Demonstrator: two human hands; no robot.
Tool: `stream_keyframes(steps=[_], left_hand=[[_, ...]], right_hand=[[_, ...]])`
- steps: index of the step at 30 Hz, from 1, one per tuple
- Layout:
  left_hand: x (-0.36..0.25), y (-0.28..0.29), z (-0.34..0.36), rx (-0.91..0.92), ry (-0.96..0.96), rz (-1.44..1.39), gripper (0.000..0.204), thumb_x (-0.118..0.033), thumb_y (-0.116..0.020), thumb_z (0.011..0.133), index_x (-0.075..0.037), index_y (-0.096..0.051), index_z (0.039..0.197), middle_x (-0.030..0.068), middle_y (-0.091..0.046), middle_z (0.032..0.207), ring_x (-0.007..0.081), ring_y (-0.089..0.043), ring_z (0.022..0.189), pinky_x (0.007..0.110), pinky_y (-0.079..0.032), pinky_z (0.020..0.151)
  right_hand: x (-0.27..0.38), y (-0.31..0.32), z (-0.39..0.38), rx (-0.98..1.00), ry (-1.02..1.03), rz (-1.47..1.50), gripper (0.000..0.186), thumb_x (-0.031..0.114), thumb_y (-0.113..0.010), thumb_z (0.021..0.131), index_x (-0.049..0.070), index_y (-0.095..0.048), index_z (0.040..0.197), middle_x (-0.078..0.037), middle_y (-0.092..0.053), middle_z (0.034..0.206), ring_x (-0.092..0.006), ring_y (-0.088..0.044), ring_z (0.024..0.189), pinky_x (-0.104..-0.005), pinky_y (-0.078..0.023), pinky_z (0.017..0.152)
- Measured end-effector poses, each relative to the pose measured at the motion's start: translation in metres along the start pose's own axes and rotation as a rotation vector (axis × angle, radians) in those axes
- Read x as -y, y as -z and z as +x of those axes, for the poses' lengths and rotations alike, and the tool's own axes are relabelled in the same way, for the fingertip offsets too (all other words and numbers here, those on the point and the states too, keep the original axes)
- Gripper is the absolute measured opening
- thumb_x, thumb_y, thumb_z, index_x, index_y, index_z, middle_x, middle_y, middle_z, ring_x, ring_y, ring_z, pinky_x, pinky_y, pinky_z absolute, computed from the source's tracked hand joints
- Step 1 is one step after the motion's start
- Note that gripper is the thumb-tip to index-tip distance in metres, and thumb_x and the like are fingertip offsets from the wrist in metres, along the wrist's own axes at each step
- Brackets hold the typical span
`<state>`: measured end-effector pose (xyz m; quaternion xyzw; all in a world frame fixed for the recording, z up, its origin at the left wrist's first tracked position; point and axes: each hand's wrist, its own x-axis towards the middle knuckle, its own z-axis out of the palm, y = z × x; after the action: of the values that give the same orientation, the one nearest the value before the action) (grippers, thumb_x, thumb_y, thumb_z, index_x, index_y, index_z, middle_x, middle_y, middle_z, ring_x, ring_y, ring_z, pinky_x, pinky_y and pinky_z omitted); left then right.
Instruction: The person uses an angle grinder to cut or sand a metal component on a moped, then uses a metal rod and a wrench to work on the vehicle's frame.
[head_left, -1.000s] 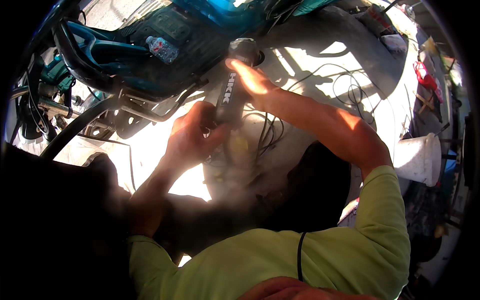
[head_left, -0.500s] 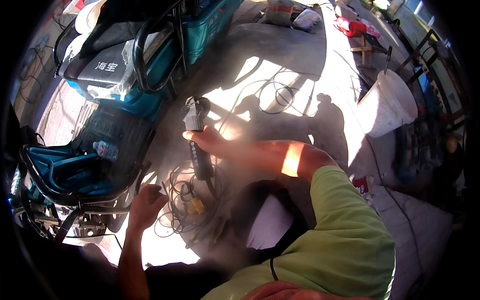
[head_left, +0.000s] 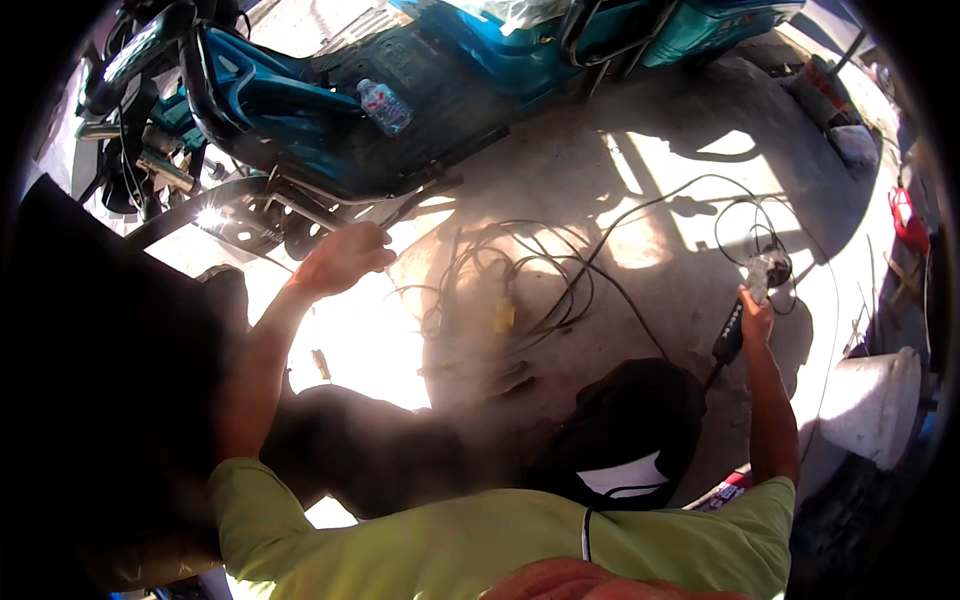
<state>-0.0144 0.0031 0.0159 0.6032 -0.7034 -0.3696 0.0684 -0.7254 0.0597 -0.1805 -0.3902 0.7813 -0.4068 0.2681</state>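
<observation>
My right hand (head_left: pixel 757 318) is wrapped round an angle grinder (head_left: pixel 730 338), held out low to the right over the concrete floor. The grinder's metal head and dark disc point away from me, and its cord trails from the near end of the black body. My left hand (head_left: pixel 343 262) hangs in the air on the left, near the scooter's lower rail, with its fingers curled. Its palm is hidden, so I cannot see whether anything is in it. Between the hands a dark cable (head_left: pixel 570 290) lies in loose coils, with a yellow plug or connector (head_left: pixel 504 315) among them.
A teal electric scooter (head_left: pixel 290 90) stands across the far left, with a plastic bottle (head_left: pixel 385 107) on its footboard. At the right is a white bucket (head_left: pixel 872 405). Near my knees a small yellow-handled tool (head_left: pixel 321 364) lies on the sunlit floor. Dust hazes the middle.
My view has turned left. The grinder in my right hand has swung from in front of me out to the right, away from the coiled cable. My left hand stays by the scooter, fingers still curled.
</observation>
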Motion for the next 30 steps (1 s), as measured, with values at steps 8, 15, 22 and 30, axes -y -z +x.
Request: stream_keyframes(steps=[8,15,22,30], left_hand=[[0.043,0.012,-0.056,0.081,0.326,-0.048,0.037,-0.027,-0.065,0.090,0.003,-0.063,0.112,0.0106,-0.070,0.087,0.0186,-0.067,0.081,0.033,-0.053,0.070],[0.069,0.008,-0.069,0.006,0.422,-0.142,0.032,-0.025,-0.063,0.091,0.003,-0.063,0.108,0.0101,-0.069,0.088,0.0171,-0.068,0.079,0.030,-0.053,0.066],[0.086,-0.003,-0.062,0.054,0.451,-0.159,0.031,-0.024,-0.063,0.092,0.003,-0.063,0.107,0.0097,-0.068,0.096,0.0170,-0.071,0.082,0.031,-0.055,0.067],[0.110,-0.011,-0.068,0.051,0.459,-0.293,0.030,-0.024,-0.064,0.092,0.003,-0.063,0.105,0.0094,-0.066,0.096,0.0172,-0.070,0.083,0.031,-0.055,0.067]], right_hand=[[-0.119,0.085,-0.013,-0.209,-0.433,-0.497,0.072,0.055,-0.073,0.080,-0.005,-0.067,0.118,-0.021,-0.069,0.119,-0.0393,-0.064,0.111,-0.0461,-0.048,0.097],[-0.093,0.086,-0.061,-0.275,-0.197,-0.579,0.072,0.050,-0.074,0.081,-0.001,-0.061,0.130,-0.019,-0.065,0.126,-0.0352,-0.061,0.118,-0.0448,-0.048,0.102],[-0.182,0.113,-0.058,-0.310,-0.240,-0.512,0.074,0.048,-0.083,0.076,0.003,-0.062,0.130,-0.017,-0.067,0.125,-0.0339,-0.064,0.113,-0.0430,-0.051,0.099],[-0.199,0.112,-0.064,-0.368,-0.623,-0.601,0.084,0.055,-0.087,0.063,-0.002,-0.067,0.120,-0.020,-0.070,0.115,-0.0351,-0.068,0.103,-0.0457,-0.055,0.090]])
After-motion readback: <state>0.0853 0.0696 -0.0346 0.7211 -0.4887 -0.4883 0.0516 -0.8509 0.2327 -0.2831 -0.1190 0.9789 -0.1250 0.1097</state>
